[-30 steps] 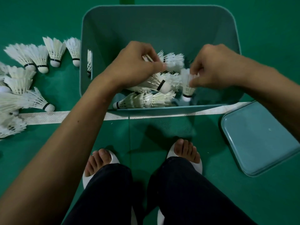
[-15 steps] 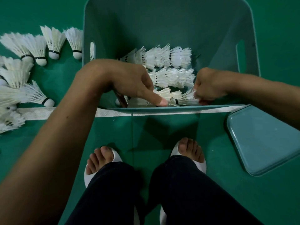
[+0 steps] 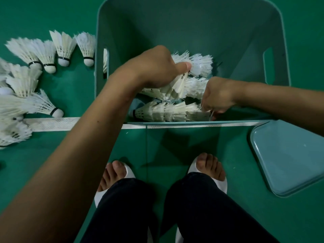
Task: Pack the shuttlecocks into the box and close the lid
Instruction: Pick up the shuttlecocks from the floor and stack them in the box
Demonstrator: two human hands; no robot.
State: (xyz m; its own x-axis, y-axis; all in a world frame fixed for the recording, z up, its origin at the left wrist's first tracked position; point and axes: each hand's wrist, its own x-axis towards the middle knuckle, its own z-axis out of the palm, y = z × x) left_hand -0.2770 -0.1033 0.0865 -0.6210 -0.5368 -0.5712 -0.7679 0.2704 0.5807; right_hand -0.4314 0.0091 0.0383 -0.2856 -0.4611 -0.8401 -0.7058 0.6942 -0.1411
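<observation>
A teal plastic box (image 3: 192,23) stands open on the green floor ahead of my feet. Inside it lie rows of stacked white shuttlecocks (image 3: 168,112). My left hand (image 3: 154,67) reaches into the box and grips a stack of shuttlecocks (image 3: 175,86), thumb pressed on top. My right hand (image 3: 216,97) is low at the box's near right corner, fingers curled around the end of the front row. Several loose shuttlecocks (image 3: 57,48) lie on the floor left of the box. The teal lid (image 3: 291,155) lies flat at the right.
A white court line (image 3: 52,123) runs across the floor under the box's near edge. My two feet in white slippers (image 3: 206,169) stand just behind the box, with dark trousers below.
My left hand has risen from the box's near edge and now grips a stack of shuttlecocks. The right hand stays low at the near right corner. The view has moved closer.
</observation>
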